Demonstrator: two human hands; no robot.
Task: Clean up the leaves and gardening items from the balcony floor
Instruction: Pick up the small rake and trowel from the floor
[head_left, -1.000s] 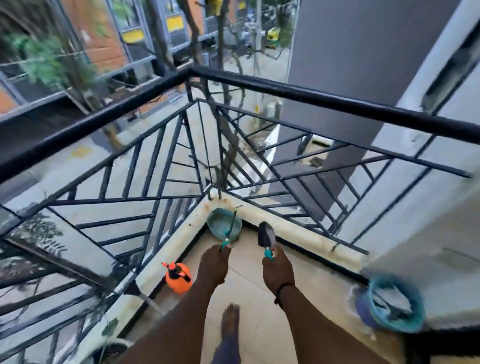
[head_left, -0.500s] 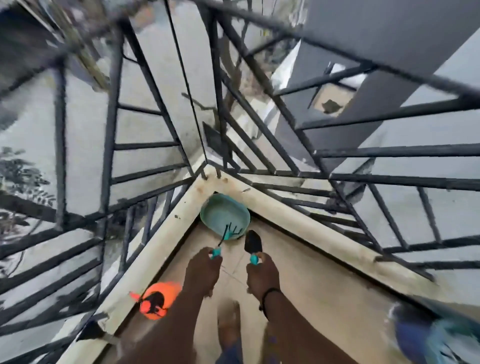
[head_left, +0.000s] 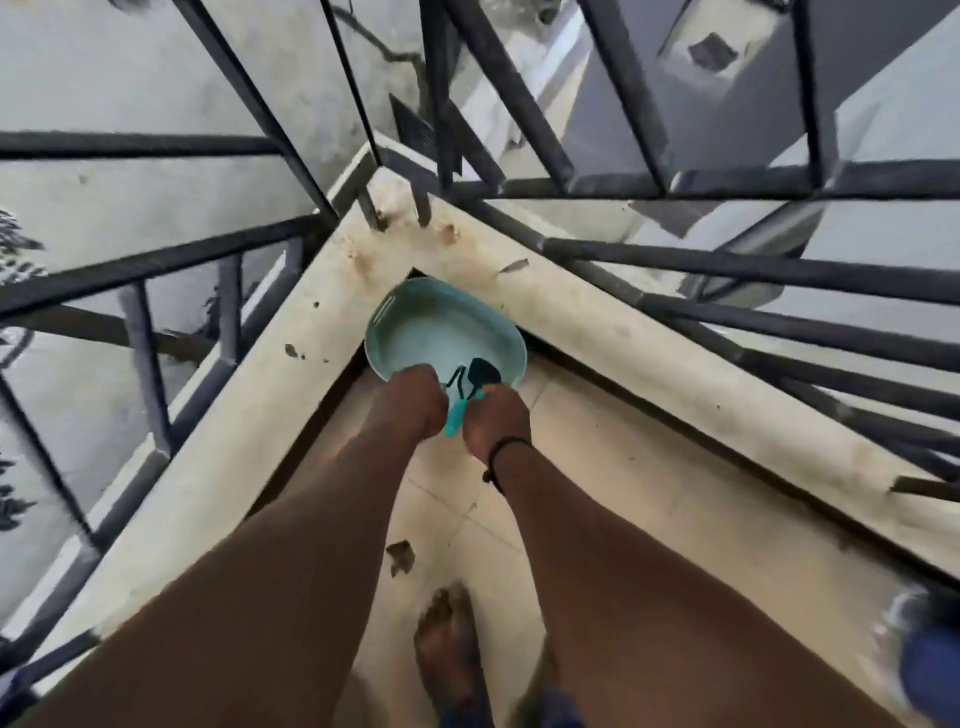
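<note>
Gripping a small rake (head_left: 456, 378) in curled fingers (head_left: 415, 382), the left hand (head_left: 413, 402) lowers it into the basin (head_left: 415, 332) in the balcony corner. The right hand (head_left: 496, 423) pinches the teal handle of a trowel (head_left: 483, 373), whose dark blade sits over the basin's near rim. Both tools are being stowed, so the gardening-items step appears nearly done. The next move calls for opening both grips so the tools drop inside, not on the rim. A leaf (head_left: 401, 556) lies on the floor (head_left: 597, 493) between the forearms, near a bare foot (head_left: 447, 639), not yet picked up. Half a second earlier both tools were held upright short of the basin, with an orange sprayer in view at left; the head has since dipped closer and the sprayer is out of frame.
</note>
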